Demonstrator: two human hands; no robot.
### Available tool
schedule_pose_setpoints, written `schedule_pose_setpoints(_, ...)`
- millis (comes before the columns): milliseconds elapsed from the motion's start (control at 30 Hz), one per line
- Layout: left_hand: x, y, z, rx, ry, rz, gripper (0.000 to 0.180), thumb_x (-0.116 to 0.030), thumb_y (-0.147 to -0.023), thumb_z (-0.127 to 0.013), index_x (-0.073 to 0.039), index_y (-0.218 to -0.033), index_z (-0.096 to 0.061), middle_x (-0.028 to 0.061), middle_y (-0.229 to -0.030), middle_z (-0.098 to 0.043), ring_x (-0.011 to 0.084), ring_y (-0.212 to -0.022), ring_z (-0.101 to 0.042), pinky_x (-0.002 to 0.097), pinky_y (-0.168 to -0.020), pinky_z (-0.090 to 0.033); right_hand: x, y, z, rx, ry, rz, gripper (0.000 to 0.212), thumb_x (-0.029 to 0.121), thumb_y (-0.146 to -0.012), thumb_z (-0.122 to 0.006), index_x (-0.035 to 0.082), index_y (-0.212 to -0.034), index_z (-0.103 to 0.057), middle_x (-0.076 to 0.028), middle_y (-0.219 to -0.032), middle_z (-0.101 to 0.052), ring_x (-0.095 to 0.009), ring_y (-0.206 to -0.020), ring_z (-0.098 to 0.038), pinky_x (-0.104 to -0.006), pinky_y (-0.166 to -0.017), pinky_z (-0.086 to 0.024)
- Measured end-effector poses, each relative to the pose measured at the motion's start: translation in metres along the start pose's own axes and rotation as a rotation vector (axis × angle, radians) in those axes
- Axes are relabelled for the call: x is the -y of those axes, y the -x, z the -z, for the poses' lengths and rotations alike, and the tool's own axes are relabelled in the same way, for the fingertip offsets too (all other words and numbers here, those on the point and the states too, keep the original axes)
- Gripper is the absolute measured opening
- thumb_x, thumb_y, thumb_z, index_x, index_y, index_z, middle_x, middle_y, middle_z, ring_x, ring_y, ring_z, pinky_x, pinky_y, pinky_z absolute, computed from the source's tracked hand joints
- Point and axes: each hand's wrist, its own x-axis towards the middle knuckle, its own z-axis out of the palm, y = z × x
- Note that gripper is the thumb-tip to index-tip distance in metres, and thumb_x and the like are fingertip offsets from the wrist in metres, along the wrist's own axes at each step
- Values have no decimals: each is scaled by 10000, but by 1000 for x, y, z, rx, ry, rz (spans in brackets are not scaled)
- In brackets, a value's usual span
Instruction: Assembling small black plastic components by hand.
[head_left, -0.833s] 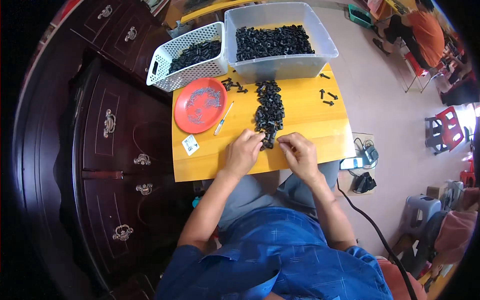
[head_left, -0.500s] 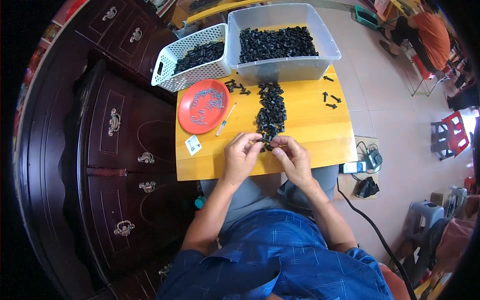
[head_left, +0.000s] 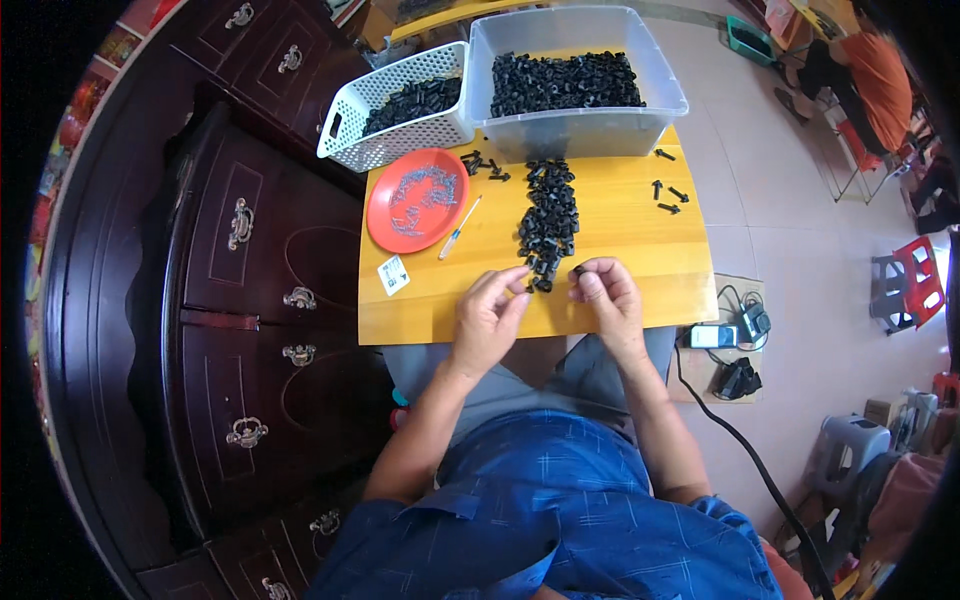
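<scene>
A long heap of small black plastic parts runs down the middle of the yellow table. At its near end, on the left, my left hand has its thumb and forefinger apart; a small black part lies close to the fingertips. To the right of the heap, my right hand pinches a small black plastic part between thumb and forefinger. A red plate of small silvery screw-like pieces stands at the left, beside a pen and a white label card.
Behind the heap stand a clear plastic bin and a white perforated basket, both filled with black parts. Several black arrow-shaped pieces lie at the right. A dark cabinet borders the left; another person sits far right.
My right hand has moved off the heap to the right with a small black part in its pinch. My left hand's fingers have parted at the heap's near end. The view has shifted slightly.
</scene>
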Motion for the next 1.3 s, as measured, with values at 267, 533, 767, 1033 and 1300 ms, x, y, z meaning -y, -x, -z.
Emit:
schedule_pose_setpoints(267, 28, -32, 53, -128, -284, -70, 208, -12, -818, -654, -8, -1026, -668, 105, -841, -636, 184, -633, -613, 301, -603, -496, -10, -10, 19, -145, 192, 155, 83, 63, -937, -606, 8, -998, -600, 2, -881, -629, -55, -779, -574, -215, -706, -486)
schedule_pose_setpoints(533, 84, -87, 135, -94, -792, -53, 150, -86, -791, -698, -83, -938, -729, 113, -914, -685, 283, -822, -677, 370, -751, -538, -10, -8, 17, -109, 363, 206, 82, 55, -925, -619, -4, -981, -607, 4, -850, -627, -54, -769, -572, -212, -706, -482)
schedule_pose_setpoints(767, 93, -101, 142, 79, -844, -80, 134, -162, -793, -708, -89, -903, -732, 94, -888, -673, 289, -827, -664, 384, -731, -531, -10, -7, 16, -85, 379, 171, 82, 43, -928, -609, -3, -995, -598, -4, -888, -634, -58, -797, -583, -209, -731, -483)
schedule_pose_setpoints(1033, 92, -119, 144, 203, -916, -127, 93, -138, -803, -618, -59, -802, -668, 135, -870, -652, 335, -845, -644, 456, -770, -517, -14, -12, 13, -130, 440, 271, 65, 46, -917, -630, -7, -951, -612, 4, -785, -625, -45, -674, -563, -210, -625, -474)
schedule_pose_setpoints(1300, 95, -119, 140, 61, -704, -261, 76, -62, -806, -609, -23, -851, -561, 152, -808, -635, 340, -793, -641, 434, -701, -508, -16, -14, 14, -132, 435, 247, 71, 56, -914, -630, -3, -949, -614, -2, -776, -629, -51, -681, -575, -217, -629, -479)
